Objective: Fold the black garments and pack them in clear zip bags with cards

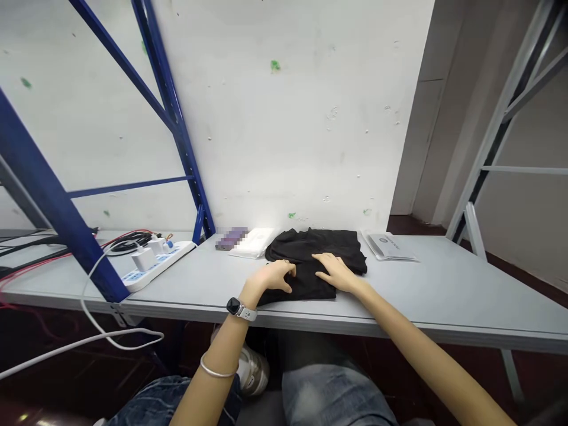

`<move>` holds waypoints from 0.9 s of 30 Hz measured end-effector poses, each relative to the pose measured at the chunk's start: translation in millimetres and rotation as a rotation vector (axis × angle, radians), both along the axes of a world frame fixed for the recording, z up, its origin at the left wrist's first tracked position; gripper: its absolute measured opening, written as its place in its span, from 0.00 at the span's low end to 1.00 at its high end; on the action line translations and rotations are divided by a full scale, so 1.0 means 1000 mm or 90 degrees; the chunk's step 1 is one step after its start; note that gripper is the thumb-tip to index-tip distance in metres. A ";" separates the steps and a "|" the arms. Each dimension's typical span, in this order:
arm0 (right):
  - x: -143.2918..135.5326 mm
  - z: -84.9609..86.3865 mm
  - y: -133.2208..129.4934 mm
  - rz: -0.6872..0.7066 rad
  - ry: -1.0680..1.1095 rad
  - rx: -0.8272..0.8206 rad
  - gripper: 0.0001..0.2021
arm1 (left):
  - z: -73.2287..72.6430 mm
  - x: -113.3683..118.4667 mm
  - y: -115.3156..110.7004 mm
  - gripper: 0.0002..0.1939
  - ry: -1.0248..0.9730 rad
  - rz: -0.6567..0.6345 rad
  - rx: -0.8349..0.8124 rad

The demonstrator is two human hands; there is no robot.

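Closest to you, well below your fingers, are your jeans (328,393) and a shoe (254,371). A bracelet (216,373) and a watch (241,309) circle your left arm, behind the fingers. Your left hand (271,277) lies over the near left part of the black cloth (310,279), its fingers loosely bent and the thumb held apart from them; whether the fingertips press the fabric, you cannot tell. Your right hand (336,273) rests on the cloth's right part, fingers spread and released. The cloth lies rumpled on the table (448,284), under both hands and reaching beyond your fingertips. Well left of your left fingers sits a white power strip (162,267) with plugs in it. Beyond those fingers, to the left, lie a white packet (254,243) and a blurred purple thing (231,238). Beyond your right fingers, to the right, lies a pale packet (389,247). Farthest from your fingers stands the white wall (302,130).
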State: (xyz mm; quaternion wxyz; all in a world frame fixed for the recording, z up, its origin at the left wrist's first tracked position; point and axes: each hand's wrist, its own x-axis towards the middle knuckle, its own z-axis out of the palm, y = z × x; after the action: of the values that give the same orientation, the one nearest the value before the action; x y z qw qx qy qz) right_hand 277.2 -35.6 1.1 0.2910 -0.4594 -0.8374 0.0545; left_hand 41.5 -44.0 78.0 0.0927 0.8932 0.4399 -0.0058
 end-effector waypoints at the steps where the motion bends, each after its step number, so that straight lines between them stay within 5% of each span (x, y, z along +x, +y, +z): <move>1: 0.000 -0.001 0.001 -0.002 -0.017 0.002 0.24 | 0.001 -0.002 0.001 0.17 0.004 0.002 0.005; 12: -0.009 -0.002 0.002 0.019 0.008 0.023 0.02 | 0.051 -0.097 -0.004 0.08 -0.163 0.193 -0.060; 19: -0.006 0.002 0.003 0.020 0.057 0.023 0.05 | 0.039 -0.132 0.003 0.24 -0.305 0.314 -0.110; 23: 0.004 0.015 0.004 0.015 0.122 -0.018 0.07 | 0.032 -0.139 0.013 0.19 -0.298 0.290 -0.069; 27: 0.028 0.049 -0.012 0.036 0.184 -0.143 0.04 | 0.043 -0.142 0.001 0.14 -0.274 0.243 -0.080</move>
State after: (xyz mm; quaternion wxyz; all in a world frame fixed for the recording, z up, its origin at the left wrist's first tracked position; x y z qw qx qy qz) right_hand 305.4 -47.6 49.8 0.3535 -0.4527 -0.7881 0.2215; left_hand -100.3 -43.1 120.8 0.2386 0.7673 0.5693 0.1738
